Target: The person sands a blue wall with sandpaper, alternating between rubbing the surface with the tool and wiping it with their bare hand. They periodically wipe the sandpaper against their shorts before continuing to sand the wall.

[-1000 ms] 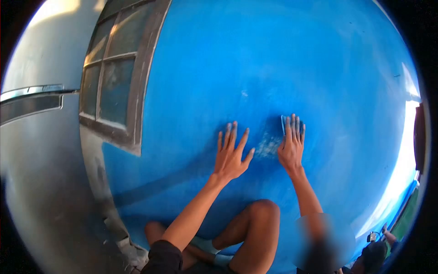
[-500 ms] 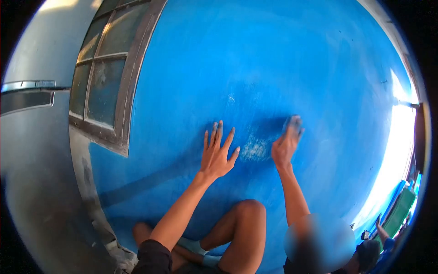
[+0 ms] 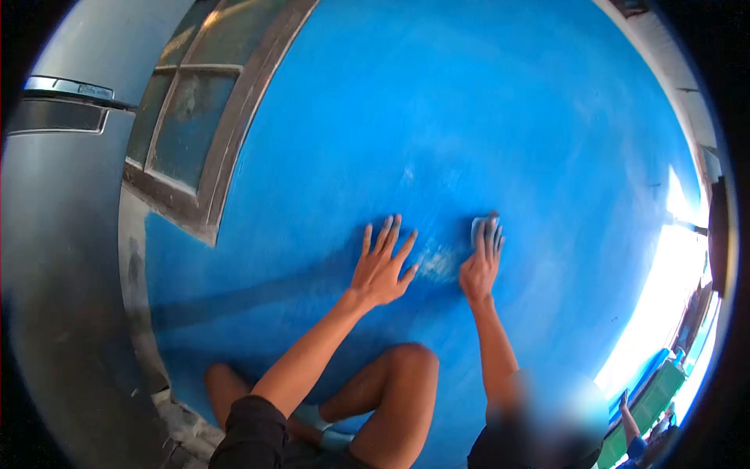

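A blue painted wall [image 3: 336, 156] fills the middle of the view. My left hand [image 3: 381, 266] lies against it with fingers spread, holding nothing. To its right, my right hand [image 3: 480, 270] presses a small pale flat pad [image 3: 475, 228] to the wall; the fingers cover most of the pad, so I cannot make out its exact kind. Between the two hands shows a rough whitish worn patch [image 3: 439, 264]. A smaller light scuff [image 3: 408, 173] sits higher up. The fingers of my right hand look darkened.
At the left stand a grey metallic fridge-like door [image 3: 62, 234] and a worn wooden window frame [image 3: 223, 148]. My bent knee [image 3: 410, 371] is below the hands. Another person's arm [image 3: 630, 426] shows at lower right beside a green panel [image 3: 652, 406]. A blurred round area covers the bottom right.
My right hand has moved slightly left and down along the wall with the pad, its fingers now straighter. My left hand stays flat on the wall. The view has tilted a little.
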The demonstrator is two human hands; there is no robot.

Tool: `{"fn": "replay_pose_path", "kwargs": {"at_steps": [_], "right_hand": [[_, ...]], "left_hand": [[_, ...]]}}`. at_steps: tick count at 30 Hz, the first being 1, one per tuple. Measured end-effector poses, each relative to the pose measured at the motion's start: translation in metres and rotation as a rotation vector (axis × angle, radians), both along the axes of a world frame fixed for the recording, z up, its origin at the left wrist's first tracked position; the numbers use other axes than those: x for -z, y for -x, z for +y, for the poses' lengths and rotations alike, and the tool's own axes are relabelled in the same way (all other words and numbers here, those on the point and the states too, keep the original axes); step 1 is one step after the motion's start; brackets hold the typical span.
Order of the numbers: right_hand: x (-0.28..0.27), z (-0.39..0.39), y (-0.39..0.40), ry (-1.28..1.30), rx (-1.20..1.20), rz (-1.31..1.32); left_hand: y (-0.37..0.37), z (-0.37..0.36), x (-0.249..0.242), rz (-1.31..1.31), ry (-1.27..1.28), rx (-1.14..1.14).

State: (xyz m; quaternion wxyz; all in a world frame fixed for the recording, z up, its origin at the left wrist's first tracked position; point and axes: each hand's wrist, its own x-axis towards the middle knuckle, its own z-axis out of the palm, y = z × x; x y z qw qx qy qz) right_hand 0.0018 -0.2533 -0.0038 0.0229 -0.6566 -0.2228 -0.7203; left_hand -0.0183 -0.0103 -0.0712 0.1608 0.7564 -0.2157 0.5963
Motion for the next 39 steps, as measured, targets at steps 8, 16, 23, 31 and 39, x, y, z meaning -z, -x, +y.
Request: {"fn": "replay_pose_path", "kwargs": {"at_steps": [8, 16, 23, 31, 39], "right_hand": [[0.004, 0.009, -0.005, 0.091, -0.001, -0.082], [-0.007, 0.007, -0.02, 0.046, -0.072, -0.057], [-0.002, 0.015, -0.012, -0.014, -0.065, -0.063], [0.009, 0.013, -0.008, 0.037, -0.041, 0.072], [0.012, 0.004, -0.006, 0.007, -0.084, 0.065]], "left_hand": [[-0.002, -0.01, 0.012, 0.029, 0.022, 0.056], [-0.006, -0.007, 0.009, -0.041, 0.017, 0.082], [-0.003, 0.004, 0.008, -0.021, 0.031, 0.064], [0.0, -0.006, 0.004, -0.023, 0.103, 0.089], [-0.008, -0.017, 0.021, -0.008, 0.077, 0.032]]}}
